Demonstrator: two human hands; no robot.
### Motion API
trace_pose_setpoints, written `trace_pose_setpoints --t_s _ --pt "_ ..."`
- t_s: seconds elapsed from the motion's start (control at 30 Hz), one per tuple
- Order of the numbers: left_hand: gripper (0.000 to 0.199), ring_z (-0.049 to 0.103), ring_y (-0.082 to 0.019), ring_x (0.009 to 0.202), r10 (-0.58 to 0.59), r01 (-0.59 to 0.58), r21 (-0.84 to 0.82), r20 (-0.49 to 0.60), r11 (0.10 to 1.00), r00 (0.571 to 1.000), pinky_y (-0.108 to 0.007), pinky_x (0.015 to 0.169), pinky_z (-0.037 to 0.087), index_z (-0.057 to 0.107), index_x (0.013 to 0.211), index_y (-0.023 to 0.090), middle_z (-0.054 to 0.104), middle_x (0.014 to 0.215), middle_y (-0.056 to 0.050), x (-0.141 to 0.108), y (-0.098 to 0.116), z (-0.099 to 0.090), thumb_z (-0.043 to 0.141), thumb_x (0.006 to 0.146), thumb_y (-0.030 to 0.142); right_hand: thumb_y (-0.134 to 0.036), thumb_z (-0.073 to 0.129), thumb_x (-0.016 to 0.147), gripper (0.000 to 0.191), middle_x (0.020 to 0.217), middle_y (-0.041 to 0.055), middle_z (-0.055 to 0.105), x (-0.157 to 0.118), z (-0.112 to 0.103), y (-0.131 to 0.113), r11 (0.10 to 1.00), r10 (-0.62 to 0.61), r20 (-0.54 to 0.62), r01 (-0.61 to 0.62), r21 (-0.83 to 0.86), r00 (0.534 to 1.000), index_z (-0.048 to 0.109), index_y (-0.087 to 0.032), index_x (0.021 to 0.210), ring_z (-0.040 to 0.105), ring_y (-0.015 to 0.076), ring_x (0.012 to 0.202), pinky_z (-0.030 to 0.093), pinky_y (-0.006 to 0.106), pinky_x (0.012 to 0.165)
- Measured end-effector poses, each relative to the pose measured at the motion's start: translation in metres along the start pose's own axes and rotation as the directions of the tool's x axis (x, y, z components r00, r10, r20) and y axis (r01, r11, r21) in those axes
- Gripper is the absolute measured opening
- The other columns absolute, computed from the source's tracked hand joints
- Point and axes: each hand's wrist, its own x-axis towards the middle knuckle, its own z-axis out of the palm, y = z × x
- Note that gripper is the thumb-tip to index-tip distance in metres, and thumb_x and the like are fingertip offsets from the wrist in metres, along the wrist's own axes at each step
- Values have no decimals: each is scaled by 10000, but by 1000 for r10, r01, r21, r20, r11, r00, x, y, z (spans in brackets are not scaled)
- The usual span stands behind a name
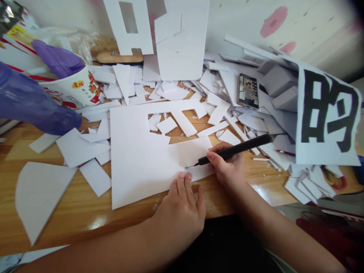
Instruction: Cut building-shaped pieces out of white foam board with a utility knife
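Note:
A white foam board [136,159] with cut-out openings along its upper right lies on the wooden table. My left hand [183,203] rests at its lower edge, with the fingertips flat on the board and nothing held. In my right hand [227,163] is a black pen-shaped cutter [239,147], gripped like a pen. Its thin metal tip touches or hovers just over the board, a little above my left fingertips; I cannot tell which. A strip of bare tabletop shows through the openings, with loose white offcuts [167,125] in it.
White foam scraps [68,148] cover much of the wooden table [85,212]. A paper sheet with a black character [327,151] stands at right, near a phone [248,91]. A paper tub [76,89] and a blue-purple bottle [34,98] stand at left. Scissors [337,180] lie far right.

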Motion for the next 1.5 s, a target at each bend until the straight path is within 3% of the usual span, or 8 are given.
trace_pose_setpoints --t_s 0.37,0.6,0.77,1.03,1.17,1.27,1.37,1.5 --pt "328 658 -410 1012 -3 3 19 -6 1000 1000 -501 819 559 547 1110 33 655 1049 -332 0 0 0 541 808 159 -373 773 679 242 488 -43 549 4 -8 1 1000 30 -12 -30 6 999 621 -186 658 459 101 409 325 224 367" --pt "320 650 -426 1015 -15 15 30 -10 999 1000 -502 822 565 540 1100 30 644 1055 -347 3 0 2 559 811 165 -367 763 690 246 434 -67 499 9 -18 0 999 36 -46 -35 34 998 604 -187 640 392 80 351 291 218 341" --pt "331 641 -444 1018 4 -4 17 7 1000 1000 -507 809 572 536 1100 20 629 1063 -368 3 -1 1 574 807 169 -351 747 696 225 431 -67 503 14 -25 0 999 37 -11 -36 35 999 602 -186 649 396 79 333 295 214 324" --pt "365 627 -442 1047 15 -15 10 36 1000 999 -512 845 562 527 1119 29 629 1080 -361 2 -1 -3 603 811 209 -309 773 654 204 407 -77 464 22 -33 4 994 35 -75 -27 110 997 610 -188 628 389 75 331 266 199 305" --pt "405 624 -448 1049 29 -29 4 45 1000 999 -508 838 561 510 1136 26 620 1087 -370 4 -3 -3 617 802 229 -317 771 658 211 412 -80 468 24 -35 -4 965 -40 -157 79 250 987 601 -202 612 378 64 321 282 191 298" --pt "480 618 -461 1054 50 -49 -19 80 999 996 -510 821 560 489 1174 18 598 1114 -385 4 -4 -5 632 784 259 -365 746 691 236 413 -88 463 26 -36 -18 905 -114 -183 178 386 976 571 -217 634 396 70 325 389 213 348" --pt "546 619 -466 1055 61 -59 -15 119 998 991 -506 813 553 500 1189 18 581 1152 -387 3 -6 -6 681 761 304 -314 752 681 215 407 -107 434 26 -29 -27 894 -66 -110 108 436 992 559 -219 673 367 65 330 454 233 392" --pt "769 607 -448 1088 52 -34 -109 166 994 985 -522 924 499 534 1203 29 575 1198 -360 6 -13 -7 759 676 542 -256 752 659 216 435 -107 459 24 -6 -23 927 48 -51 -25 374 998 541 -212 674 396 66 342 401 211 365"
